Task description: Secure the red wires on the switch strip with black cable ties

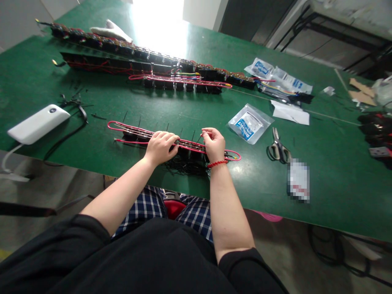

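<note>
A long black strip of modules with looped red wires lies across the table in front of me. Several thin black cable ties stick up from it. My left hand rests over the middle of the strip, its fingers curled around the wires. To the right, my right hand has thumb and forefinger pinched on the end of a thin black cable tie just above the strip. Loose black cable ties lie in a heap at the near side, partly under the strip.
Longer wired strips and a shorter red-wired one lie farther back. On the right are a plastic packet, scissors and white paper. A white power bank with a cable sits left.
</note>
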Available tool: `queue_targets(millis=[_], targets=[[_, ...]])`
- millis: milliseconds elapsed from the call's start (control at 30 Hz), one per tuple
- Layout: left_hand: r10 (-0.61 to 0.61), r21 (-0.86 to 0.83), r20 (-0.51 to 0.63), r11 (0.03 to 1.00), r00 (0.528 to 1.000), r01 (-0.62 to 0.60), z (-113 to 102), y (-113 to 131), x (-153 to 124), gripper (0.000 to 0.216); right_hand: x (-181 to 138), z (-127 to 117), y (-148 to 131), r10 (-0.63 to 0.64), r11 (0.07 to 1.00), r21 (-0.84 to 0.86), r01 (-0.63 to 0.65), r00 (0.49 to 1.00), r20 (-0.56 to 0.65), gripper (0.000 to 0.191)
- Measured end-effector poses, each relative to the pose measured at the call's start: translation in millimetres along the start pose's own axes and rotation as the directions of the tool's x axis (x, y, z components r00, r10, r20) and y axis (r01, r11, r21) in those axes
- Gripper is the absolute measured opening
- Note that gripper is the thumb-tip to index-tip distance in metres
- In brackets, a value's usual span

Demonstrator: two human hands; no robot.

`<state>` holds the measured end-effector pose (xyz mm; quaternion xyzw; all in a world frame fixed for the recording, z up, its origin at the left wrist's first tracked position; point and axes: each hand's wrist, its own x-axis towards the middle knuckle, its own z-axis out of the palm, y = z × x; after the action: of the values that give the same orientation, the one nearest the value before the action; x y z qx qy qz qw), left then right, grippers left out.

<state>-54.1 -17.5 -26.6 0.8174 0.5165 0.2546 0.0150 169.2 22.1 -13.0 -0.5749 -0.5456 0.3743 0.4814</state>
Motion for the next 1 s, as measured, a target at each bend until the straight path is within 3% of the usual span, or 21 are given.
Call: queue_targets(millis=[1000], targets=[[-0.005,0.001,0.005,1.0,1.0,0.005,0.5,-0.4,0.0,0.028,-3.4,0.7,-0.7,-0.019,0.998,-0.049,0.025,0.994,0.112,0.017]])
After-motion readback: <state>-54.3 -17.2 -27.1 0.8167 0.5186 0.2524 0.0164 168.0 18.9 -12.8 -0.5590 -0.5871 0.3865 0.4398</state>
